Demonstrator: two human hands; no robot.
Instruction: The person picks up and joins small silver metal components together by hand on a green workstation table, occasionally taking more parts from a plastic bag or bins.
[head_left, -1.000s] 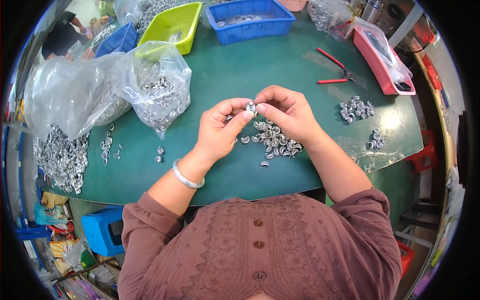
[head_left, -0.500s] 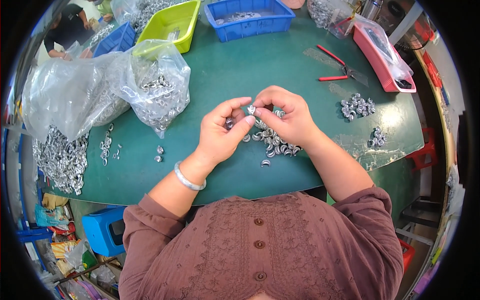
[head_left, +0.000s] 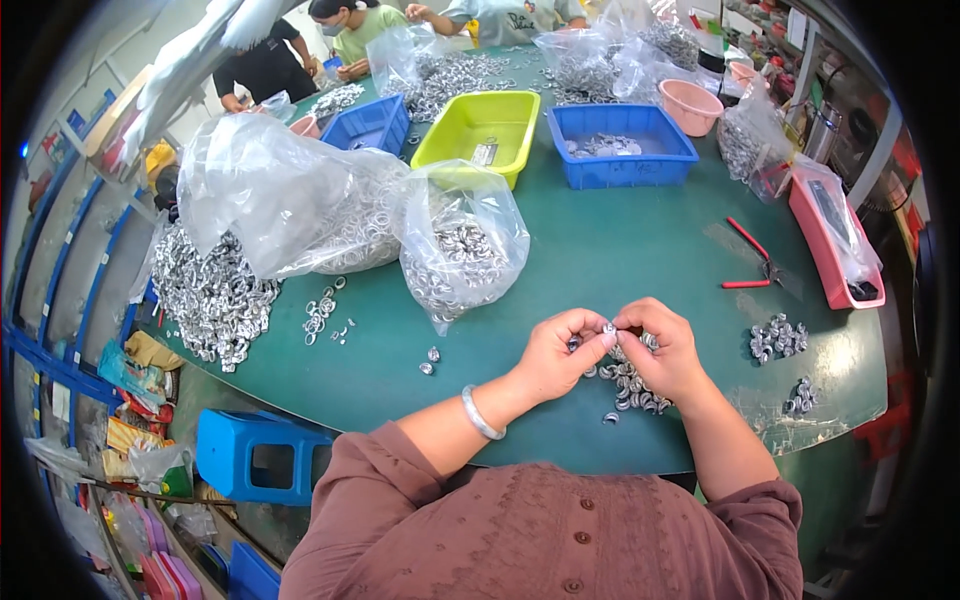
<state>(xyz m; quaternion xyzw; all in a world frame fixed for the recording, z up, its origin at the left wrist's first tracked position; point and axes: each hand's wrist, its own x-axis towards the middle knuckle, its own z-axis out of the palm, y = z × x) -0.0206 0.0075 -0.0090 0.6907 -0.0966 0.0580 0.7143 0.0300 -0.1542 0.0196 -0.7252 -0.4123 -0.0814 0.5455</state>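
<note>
My left hand [head_left: 553, 357] and my right hand [head_left: 662, 356] meet above the near part of the green table. Their thumbs and fingertips pinch a small shiny silver metal piece [head_left: 609, 328] between them. A second silver piece [head_left: 574, 343] shows within the curled fingers of my left hand. Beneath and between the hands lies a pile of curved silver pieces [head_left: 630, 391], partly hidden by my right hand. One loose curved piece [head_left: 611, 418] rests just in front of that pile. Both hands are closed; the exact kind of the pieces is too small to make out.
Red-handled pliers [head_left: 748, 258] lie to the right, near a pink basket [head_left: 832, 240] and two small heaps of silver pieces [head_left: 778, 338]. Plastic bags of metal rings [head_left: 462, 262] stand left, beyond a blue stool [head_left: 240, 452]. Yellow-green [head_left: 455, 116] and blue bins [head_left: 622, 176] stand farther back; people work there.
The view has swung up and left, bringing more of the far table and the people there into sight. My hands keep the same pinch on the silver piece.
</note>
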